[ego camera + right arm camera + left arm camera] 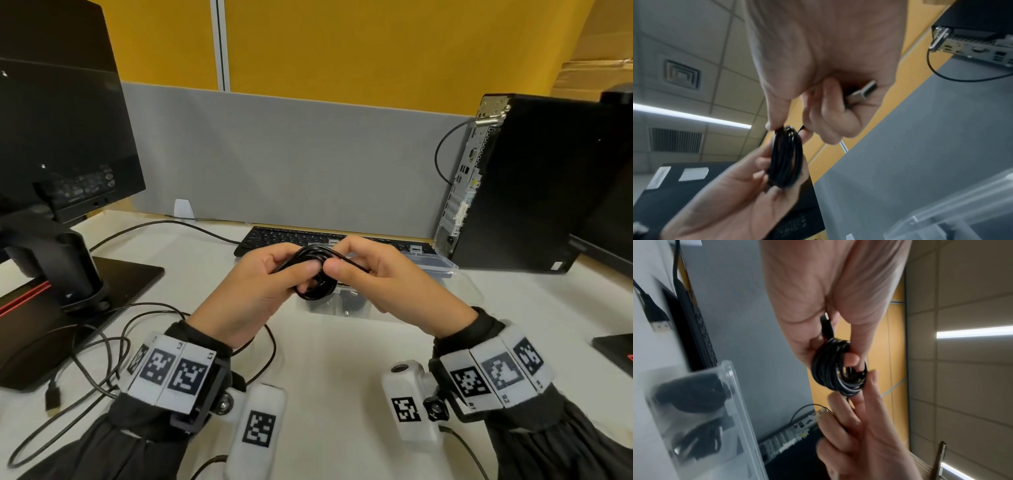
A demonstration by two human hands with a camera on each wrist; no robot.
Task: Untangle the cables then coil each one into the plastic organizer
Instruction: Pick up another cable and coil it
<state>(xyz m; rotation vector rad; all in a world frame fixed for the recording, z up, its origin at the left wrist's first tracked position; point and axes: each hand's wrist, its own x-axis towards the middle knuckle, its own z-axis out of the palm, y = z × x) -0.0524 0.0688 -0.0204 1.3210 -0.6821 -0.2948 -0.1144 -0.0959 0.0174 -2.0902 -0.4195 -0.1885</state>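
Note:
A small coil of black cable (315, 284) hangs in the air above the desk, held between both hands. My left hand (301, 270) grips the coil's left side with curled fingers, one fingertip through the loop (852, 358). My right hand (334, 263) pinches the coil's top (786, 131) between thumb and forefinger, and its other curled fingers hold the cable's metal USB plug (861, 92). The clear plastic organizer (356, 308) stands open just behind and below the hands; another coiled black cable (692, 392) lies in it.
Loose black cables (102, 342) with a flat plug (53, 397) sprawl on the white desk at my left, by the monitor stand (68, 274). A black keyboard (270, 236) lies behind the organizer. A PC tower (534, 185) stands at the right.

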